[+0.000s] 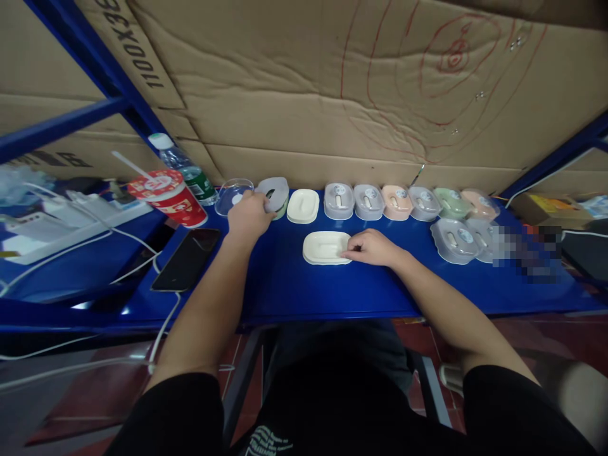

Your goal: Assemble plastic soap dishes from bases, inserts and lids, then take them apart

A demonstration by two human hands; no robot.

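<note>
A shallow cream plastic dish (319, 246) with a recessed middle lies flat near the table's front. My right hand (373, 247) is closed in a pinch at its right end. Farther back on the left, my left hand (251, 216) has its fingers closed at the left side of a grey plastic piece (278, 190), which has a dark slot and seems to rest on a greenish piece. The fingertips are partly hidden there. A clear plastic lid (230, 197) lies left of that hand. To the right of the grey piece sits a cream plastic part (303, 206).
Several clear-lidded boxes (369, 201) in grey, peach and green line the back right; more grey boxes (456, 240) stand in front. At left are a red cup (175, 199) with a straw, a water bottle (190, 174), a phone (186, 259) and cables. Cardboard (285, 82) walls the back.
</note>
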